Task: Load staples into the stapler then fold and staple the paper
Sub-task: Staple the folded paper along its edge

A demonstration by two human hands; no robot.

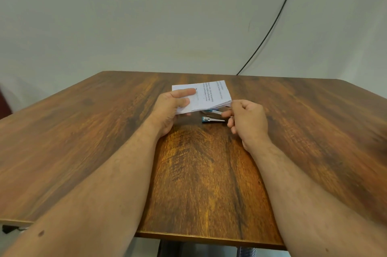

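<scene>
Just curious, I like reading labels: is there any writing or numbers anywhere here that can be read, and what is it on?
Folded white printed paper, held by the left hand: several lines of dark print, turned sideways and too small and blurred to read.
Small blue and silver stapler: no readable marking.

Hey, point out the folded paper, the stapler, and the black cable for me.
folded paper (211, 95), head view, on its printed top face.
stapler (212, 119), head view, on the blue and metal part lying on the table under the paper.
black cable (272, 26), head view, midway along its run down the wall.
</scene>
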